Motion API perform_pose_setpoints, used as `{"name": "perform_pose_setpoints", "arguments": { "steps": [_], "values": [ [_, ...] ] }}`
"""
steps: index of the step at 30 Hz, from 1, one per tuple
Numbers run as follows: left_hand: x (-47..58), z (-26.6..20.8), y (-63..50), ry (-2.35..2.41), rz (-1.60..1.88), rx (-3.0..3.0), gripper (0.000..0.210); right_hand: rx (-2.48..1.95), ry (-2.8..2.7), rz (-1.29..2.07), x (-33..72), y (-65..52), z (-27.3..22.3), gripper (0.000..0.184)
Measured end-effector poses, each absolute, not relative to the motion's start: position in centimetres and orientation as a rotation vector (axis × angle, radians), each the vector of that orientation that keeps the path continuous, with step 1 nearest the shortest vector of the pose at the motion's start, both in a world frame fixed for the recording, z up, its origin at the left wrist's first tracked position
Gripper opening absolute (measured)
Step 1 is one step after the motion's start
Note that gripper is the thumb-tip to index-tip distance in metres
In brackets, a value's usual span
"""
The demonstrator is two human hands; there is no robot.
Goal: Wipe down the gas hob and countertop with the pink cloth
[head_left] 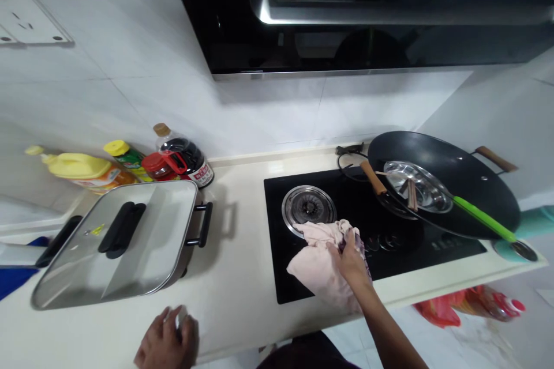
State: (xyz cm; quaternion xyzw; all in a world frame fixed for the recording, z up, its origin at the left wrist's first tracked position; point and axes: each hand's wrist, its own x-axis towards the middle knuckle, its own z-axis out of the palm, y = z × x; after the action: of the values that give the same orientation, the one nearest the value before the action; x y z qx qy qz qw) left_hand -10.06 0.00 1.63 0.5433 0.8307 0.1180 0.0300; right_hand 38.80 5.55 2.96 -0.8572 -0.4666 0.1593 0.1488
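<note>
Pressing a pale pink cloth (320,262) onto the black glass hob (372,230), I have my right hand (350,259) closed over the bunched top of it, fingers gathered into the folds. The cloth lies at the hob's front left corner, one end touching the round steel burner ring (309,206) and the other spilling toward the front edge of the cream countertop (242,277).

My left hand (167,343) rests flat at the counter's front edge, fingers loosely curled; something small and pale shows between them, but I cannot tell whether I am gripping it.

A black wok (445,181) with a wooden handle sits tilted on the hob's right side, holding a steel lid (418,186) and a green-handled utensil (485,219). Toward the counter's left end stands an electric pan under a glass lid (116,242) with a black handle. Behind it, along the back edge against the white tiled wall (130,69), stand a yellow-capped oil jug (82,170), a green bottle (127,155), a red-capped jar (160,165) and a dark sauce bottle (186,155).
</note>
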Motion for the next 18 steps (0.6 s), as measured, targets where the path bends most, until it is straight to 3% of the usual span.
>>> {"name": "perform_pose_setpoints", "arguments": {
  "steps": [4,11,18],
  "values": [
    [-10.1,1.5,0.0,2.561,0.361,1.677,0.051,-2.582,-1.462,0.493,40.9,11.5,3.7,0.066],
    [-10.1,1.4,-0.1,2.586,0.353,1.634,0.054,-2.589,-1.641,0.496,45.6,21.8,6.7,0.054],
    [-10.2,1.3,-0.3,2.592,0.306,1.622,0.049,-2.363,-1.967,0.432,38.6,31.5,7.4,0.047]
  ]
}}
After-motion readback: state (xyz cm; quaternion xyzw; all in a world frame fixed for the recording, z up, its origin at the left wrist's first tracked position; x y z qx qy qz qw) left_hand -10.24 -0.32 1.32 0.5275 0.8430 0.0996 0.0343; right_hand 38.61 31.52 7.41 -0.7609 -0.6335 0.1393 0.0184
